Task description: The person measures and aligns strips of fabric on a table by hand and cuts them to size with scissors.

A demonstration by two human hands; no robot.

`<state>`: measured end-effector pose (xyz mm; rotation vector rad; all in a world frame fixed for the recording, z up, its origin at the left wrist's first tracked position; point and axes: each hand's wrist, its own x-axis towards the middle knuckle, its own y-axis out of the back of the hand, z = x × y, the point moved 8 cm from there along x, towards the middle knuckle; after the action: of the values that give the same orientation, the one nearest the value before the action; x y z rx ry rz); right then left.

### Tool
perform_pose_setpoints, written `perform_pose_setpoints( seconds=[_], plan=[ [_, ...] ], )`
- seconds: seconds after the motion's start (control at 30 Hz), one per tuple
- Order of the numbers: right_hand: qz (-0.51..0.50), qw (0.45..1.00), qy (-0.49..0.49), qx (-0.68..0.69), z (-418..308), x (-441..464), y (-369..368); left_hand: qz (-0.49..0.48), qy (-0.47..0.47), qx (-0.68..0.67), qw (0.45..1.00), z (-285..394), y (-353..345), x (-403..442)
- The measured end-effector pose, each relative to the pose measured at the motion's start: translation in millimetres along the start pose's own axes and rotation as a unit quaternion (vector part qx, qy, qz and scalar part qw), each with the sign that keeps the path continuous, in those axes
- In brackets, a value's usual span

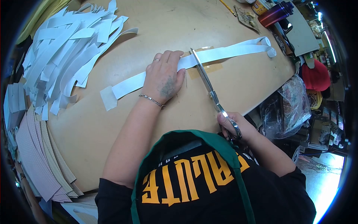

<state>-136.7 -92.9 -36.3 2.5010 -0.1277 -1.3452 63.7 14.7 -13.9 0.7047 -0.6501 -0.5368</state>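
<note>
A long white elastic band (231, 51) stretches across the table, its far right end curled into small rolls. My left hand (164, 76) lies flat on the band, fingers stretched out together, pressing it to the tabletop. My right hand (233, 125) is wrapped round the handles of metal scissors (209, 86). Their blades cross the band just right of my left fingertips; whether they have cut through it I cannot tell. Tape (214, 68) is stuck to the table beneath the band there. A pale tape square (108, 98) lies at the band's left end.
A heap of white cut strips (71, 48) lies at the upper left. Stacked patterned sheets (37, 156) are at the lower left edge. A purple-red bottle (275, 14) and a pencil (227, 7) are at the upper right. A plastic-wrapped bundle (289, 106) sits beyond the right edge.
</note>
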Motion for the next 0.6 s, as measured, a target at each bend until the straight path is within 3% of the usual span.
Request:
perform_pose_setpoints(
  seconds=[0.5, 0.6],
  plan=[
    [-0.066, 0.997, 0.045, -0.017, 6, -20, -3, -0.049, -0.030, 0.062, 0.996, 6, -7, 0],
    [-0.060, 0.997, 0.045, -0.019, 8, -19, -3, -0.012, 0.007, 0.015, 1.000, 1, -2, -1]
  ],
)
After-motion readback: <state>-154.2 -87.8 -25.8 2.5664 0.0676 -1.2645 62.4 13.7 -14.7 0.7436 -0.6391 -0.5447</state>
